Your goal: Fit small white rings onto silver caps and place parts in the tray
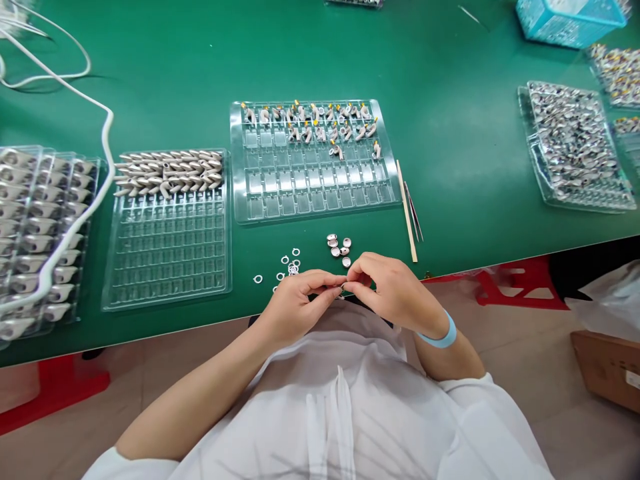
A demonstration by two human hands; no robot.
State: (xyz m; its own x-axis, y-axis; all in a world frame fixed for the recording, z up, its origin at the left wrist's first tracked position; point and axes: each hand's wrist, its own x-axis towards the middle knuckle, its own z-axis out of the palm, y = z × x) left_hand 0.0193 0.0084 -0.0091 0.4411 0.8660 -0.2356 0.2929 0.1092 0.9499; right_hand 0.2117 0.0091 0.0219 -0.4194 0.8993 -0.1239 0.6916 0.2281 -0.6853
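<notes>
My left hand [305,300] and my right hand [383,287] meet at the table's near edge, fingertips pinched together. Between them is a tiny part, mostly hidden by the fingers, so its kind cannot be made out. Just beyond my fingers lie several small round silver metal caps [335,252]. Left of those, close to my left hand, white rings [293,268] are scattered, some in a small heap. Farther back, a clear plastic tray [313,179] holds small beige parts with yellow tips [307,133] in its upper rows.
A wooden stick [407,213] and tweezers [413,212] lie right of the tray. Another tray [167,253] holds rows of beige curved parts. Stacked trays of larger shells [43,233] and a white cable [107,133] are at left. Filled trays [575,143] and a blue basket [565,27] stand right.
</notes>
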